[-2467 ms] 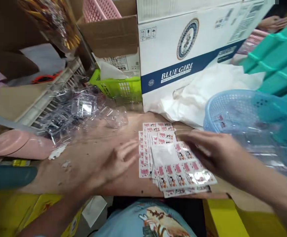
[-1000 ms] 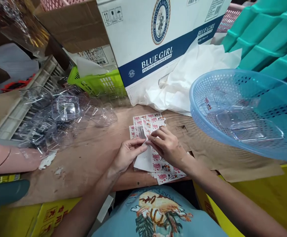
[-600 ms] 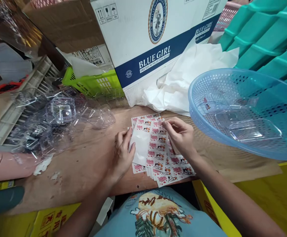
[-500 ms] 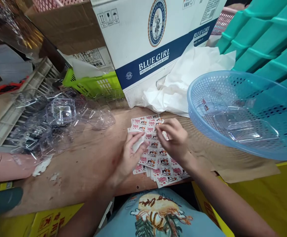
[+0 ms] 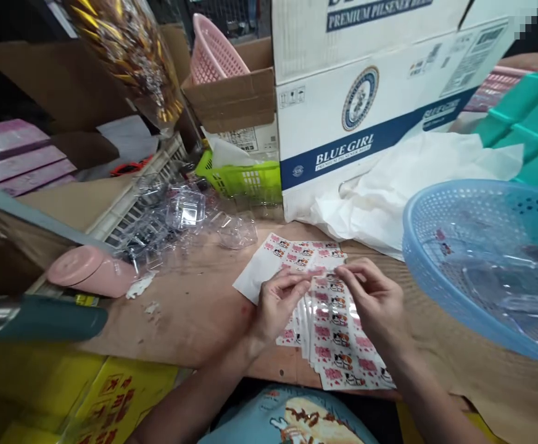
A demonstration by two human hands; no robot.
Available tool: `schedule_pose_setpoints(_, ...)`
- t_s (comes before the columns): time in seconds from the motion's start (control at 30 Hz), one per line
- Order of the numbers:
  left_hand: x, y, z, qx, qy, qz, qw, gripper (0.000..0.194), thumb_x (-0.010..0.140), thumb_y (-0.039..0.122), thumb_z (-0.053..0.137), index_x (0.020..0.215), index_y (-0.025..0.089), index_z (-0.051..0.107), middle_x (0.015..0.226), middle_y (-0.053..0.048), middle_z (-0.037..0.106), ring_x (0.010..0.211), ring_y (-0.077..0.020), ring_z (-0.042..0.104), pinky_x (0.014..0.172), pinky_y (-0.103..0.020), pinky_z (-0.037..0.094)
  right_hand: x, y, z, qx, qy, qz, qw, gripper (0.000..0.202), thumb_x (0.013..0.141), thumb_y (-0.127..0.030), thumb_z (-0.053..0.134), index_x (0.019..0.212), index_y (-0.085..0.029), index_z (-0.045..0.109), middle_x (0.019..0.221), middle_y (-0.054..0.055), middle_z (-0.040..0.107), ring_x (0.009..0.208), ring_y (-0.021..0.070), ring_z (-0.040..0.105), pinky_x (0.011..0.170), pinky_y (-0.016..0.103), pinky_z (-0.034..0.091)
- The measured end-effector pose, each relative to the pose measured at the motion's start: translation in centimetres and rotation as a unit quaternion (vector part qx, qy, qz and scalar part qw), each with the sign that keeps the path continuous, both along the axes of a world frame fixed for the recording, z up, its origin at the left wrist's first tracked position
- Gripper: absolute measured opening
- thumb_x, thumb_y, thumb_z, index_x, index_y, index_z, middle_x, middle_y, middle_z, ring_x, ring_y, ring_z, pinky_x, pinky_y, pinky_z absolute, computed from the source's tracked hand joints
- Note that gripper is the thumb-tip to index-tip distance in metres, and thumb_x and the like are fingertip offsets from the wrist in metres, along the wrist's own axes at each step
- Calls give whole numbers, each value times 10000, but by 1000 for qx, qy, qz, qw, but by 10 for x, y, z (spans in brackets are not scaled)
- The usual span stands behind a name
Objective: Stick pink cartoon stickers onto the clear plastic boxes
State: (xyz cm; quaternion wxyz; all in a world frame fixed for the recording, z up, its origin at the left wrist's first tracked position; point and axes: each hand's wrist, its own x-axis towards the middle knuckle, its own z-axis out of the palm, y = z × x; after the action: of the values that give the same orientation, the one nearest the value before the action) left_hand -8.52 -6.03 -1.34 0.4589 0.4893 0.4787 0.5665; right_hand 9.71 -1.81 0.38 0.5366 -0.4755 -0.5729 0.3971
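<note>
Several cat-print sticker sheets (image 5: 338, 336) lie overlapping on the brown worktop, printed in pink, black and orange. Over the pile, my left hand (image 5: 276, 305) and my right hand (image 5: 377, 296) face each other with thumbs and fingertips pinched. A thin sticker strip (image 5: 318, 272) seems to stretch between the two pinches, partly covered by the fingers. Beyond my left hand, one sheet with a blank white part (image 5: 255, 271) is turned at an angle.
Clear plastic boxes (image 5: 188, 209) are heaped at left, near a pink bottle (image 5: 93, 271) and a dark green bottle (image 5: 65, 317). At right stands a blue colander (image 5: 417, 246) with clear boxes inside. White paper (image 5: 380, 191) and a beer carton (image 5: 315, 132) are behind.
The view has swung left. Both hands now pinch the strip between them, and an angled sheet with a blank white part shows beyond my left hand.
</note>
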Motion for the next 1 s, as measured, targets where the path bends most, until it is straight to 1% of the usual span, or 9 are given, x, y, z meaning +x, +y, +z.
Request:
schedule_pose_setpoints(0.1, -36, 3, 9, 117, 181, 109, 970, 299, 905, 287, 642, 1193, 230, 701, 1187, -97, 644, 1060, -221, 639, 932, -387, 547, 2, 4, -4, -34, 67, -17, 997, 153, 868, -393, 711, 886, -245, 676, 877, 18, 629, 834, 184, 595, 770, 328, 499)
schedule_pose_setpoints(0.17, -66, 17, 21, 178, 340, 152, 911, 388, 915, 266, 614, 1302, 239, 629, 1267, -113, 601, 1177, -254, 581, 1013, -439, 502, -1, 4, -3, -56, 78, 13, 995, 186, 858, -397, 720, 957, -248, 669, 942, 31, 654, 879, 195, 617, 810, 346, 525)
schedule_pose_setpoints(0.3, -109, 77, 43, 177, 596, 83, 779, 595, 874, 198, 593, 1454, 164, 464, 1445, -176, 502, 1444, -374, 317, 1185, -626, 210, -23, -1, 5, -24, 68, 64, 995, 251, 877, -375, 697, 1091, -264, 625, 1027, 59, 654, 961, 218, 639, 845, 380, 563)
schedule_pose_setpoints(0.4, -123, 118, 49, 131, 664, -2, 736, 663, 786, 188, 664, 1423, 118, 490, 1299, -191, 591, 1364, -412, 423, 1183, -662, 96, -37, -2, 9, 36, 47, 106, 993, 508, 894, -341, 674, 1357, -318, 466, 1150, 87, 633, 1037, 236, 637, 873, 415, 569)
schedule_pose_setpoints(0.5, -128, 124, 51, 109, 637, -93, 757, 726, 777, 254, 705, 1458, 209, 455, 1207, -112, 602, 1168, -328, 590, 1155, -607, 255, -48, 8, 8, 91, -21, 124, 988, 857, 886, -325, 685, 1562, -330, 158, 1238, 131, 614, 1074, 267, 641, 907, 464, 561)
schedule_pose_setpoints(0.6, -128, 104, 55, 118, 528, -158, 826, 831, 809, 330, 718, 1532, 325, 308, 1358, -93, 519, 1198, -289, 581, 1073, -500, 428, -63, 30, 2, 142, -107, 167, 970, 1142, 838, -311, 745, 1588, -273, -115, 1393, 200, 533, 1241, 327, 567, 1030, 520, 493)
schedule_pose_setpoints(0.73, -120, 75, 59, 90, 333, -179, 922, 978, 759, 294, 795, 1553, 360, 227, 1535, -103, 405, 1347, -280, 490, 1111, -456, 418, -82, 54, -3, 190, -157, 214, 945, 1212, 820, -284, 758, 1574, -241, -190, 1365, 195, 541, 1207, 308, 576, 1015, 473, 503)
schedule_pose_setpoints(0.83, -104, 58, 56, -14, 114, -137, 984, 812, 720, 302, 836, 1435, 275, 453, 1424, -137, 539, 1225, -278, 603, 1024, -450, 502, -77, 54, 3, 163, -110, 201, 960, 1277, 777, -278, 782, 1561, -238, -225, 1140, 115, 627, 1029, 265, 624, 933, 440, 537)
schedule_pose_setpoints(1.0, -59, 29, 40, -149, -140, -192, 960, 302, 838, 406, 728, 945, 124, 735, 930, -121, 753, 907, -234, 728, 879, -397, 572, -34, 34, 21, 85, -137, 290, 943, 1241, 778, -286, 790, 1583, -265, -153, 1099, 90, 631, 980, 249, 617, 915, 425, 534)
